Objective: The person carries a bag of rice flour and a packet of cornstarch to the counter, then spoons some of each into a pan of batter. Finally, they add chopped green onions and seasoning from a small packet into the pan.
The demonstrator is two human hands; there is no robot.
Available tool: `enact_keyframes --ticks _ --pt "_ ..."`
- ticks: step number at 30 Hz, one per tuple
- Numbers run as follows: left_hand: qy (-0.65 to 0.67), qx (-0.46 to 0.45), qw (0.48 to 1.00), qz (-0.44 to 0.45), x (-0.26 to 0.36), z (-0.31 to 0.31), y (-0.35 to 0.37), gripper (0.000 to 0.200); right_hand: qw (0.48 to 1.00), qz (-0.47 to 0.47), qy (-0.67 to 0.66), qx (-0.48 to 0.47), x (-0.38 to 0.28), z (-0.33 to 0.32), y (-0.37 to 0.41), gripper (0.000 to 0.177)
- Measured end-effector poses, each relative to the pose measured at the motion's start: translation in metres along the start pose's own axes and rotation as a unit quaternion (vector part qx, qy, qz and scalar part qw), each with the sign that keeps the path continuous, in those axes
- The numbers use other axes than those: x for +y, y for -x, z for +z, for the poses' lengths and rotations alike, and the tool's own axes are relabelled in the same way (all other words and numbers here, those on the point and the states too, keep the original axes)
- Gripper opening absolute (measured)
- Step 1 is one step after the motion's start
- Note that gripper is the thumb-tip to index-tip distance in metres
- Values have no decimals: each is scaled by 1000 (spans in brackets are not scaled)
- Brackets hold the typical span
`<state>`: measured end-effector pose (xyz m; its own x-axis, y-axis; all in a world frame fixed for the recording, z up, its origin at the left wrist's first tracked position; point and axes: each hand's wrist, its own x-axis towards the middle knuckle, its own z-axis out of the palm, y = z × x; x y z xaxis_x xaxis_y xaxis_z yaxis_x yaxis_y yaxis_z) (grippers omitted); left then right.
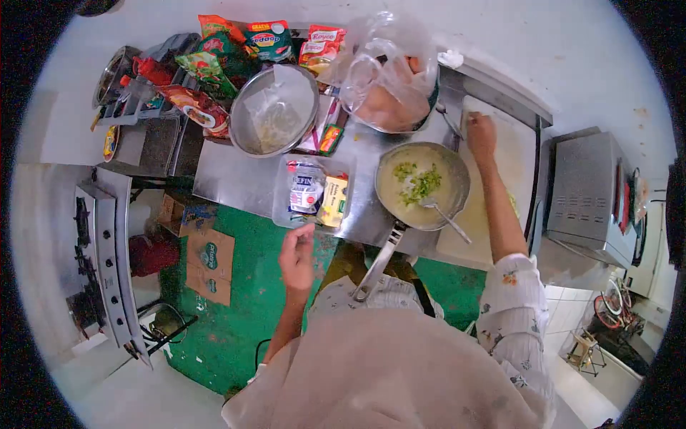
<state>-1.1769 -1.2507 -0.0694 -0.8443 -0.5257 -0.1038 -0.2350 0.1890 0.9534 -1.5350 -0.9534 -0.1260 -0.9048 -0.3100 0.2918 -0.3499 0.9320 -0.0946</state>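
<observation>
My right hand is closed over the far end of the white cutting board. What it holds, if anything, is too small to make out. To its left stands a frying pan with a pale, creamy mixture, chopped green pieces on top and a spoon leaning in it. The pan's handle points toward my body. My left hand hangs by the table's front edge, fingers loosely bent and nothing visible in them. Just beyond it is a clear plastic tub with a blue-white packet and a yellow packet.
A metal bowl and a bowl with a plastic bag stand at the back. Several seasoning packets lie behind them. A metal appliance is on the right; a stove is on the left.
</observation>
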Motion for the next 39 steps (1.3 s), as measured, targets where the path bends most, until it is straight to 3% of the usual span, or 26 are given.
enact_keyframes --ticks 1,2,4,5,7,8,10,11,13,15,17,18,20,22,27,29,34,39 --pt "-85 -10 996 35 -1 -2 -9 28 993 32 -91 62 -2 -18 -1 19" --pt "-83 -12 996 34 -3 -2 -18 28 994 33 -88 61 -7 -34 4 19" --pt "-147 -45 985 80 -5 5 -38 31 972 73 -205 85 -54 -96 28 21" --pt "-145 -48 985 80 -4 10 -49 31 972 61 -220 50 -74 -109 42 20" --pt "-248 -43 934 255 1 22 -76 35 974 -6 -225 -5 -101 -118 70 18" --pt "-243 -46 934 258 -3 26 -88 35 975 -63 -212 -27 -111 -118 82 17" --pt "-312 -117 903 272 -14 28 -107 30 958 -46 -260 -111 -141 -140 91 17" --pt "-309 -119 902 276 -14 25 -113 30 960 -43 -256 -108 -141 -137 95 17" --pt "-320 -235 898 191 -6 16 -127 23 943 -38 -309 -115 -139 -127 104 17" --pt "-302 -269 892 200 -7 7 -142 16 954 -29 -272 -120 -140 -129 110 18" --pt "-155 -339 912 173 -6 -1 -151 15 931 0 -338 -137 -139 -130 119 19" --pt "-159 -351 899 207 18 -7 -148 18 932 3 -337 -133 -142 -129 124 19" --pt "-134 -358 910 163 19 -15 -151 18 906 -14 -380 -185 -152 -127 131 21" --pt "-40 -353 930 99 32 -21 -148 17 905 -46 -396 -149 -173 -136 132 22" --pt "-5 -276 949 154 86 -16 -127 17 883 -90 -456 -71 -214 -177 104 26" --pt "17 -243 954 175 101 -9 -119 17 895 -107 -409 -142 -213 -191 93 23" --pt "149 -192 958 152 123 13 -103 17 910 -81 -377 -152 -198 -215 82 15" --pt "131 -167 960 183 134 47 -85 20 907 -58 -382 -169 -178 -226 92 14"
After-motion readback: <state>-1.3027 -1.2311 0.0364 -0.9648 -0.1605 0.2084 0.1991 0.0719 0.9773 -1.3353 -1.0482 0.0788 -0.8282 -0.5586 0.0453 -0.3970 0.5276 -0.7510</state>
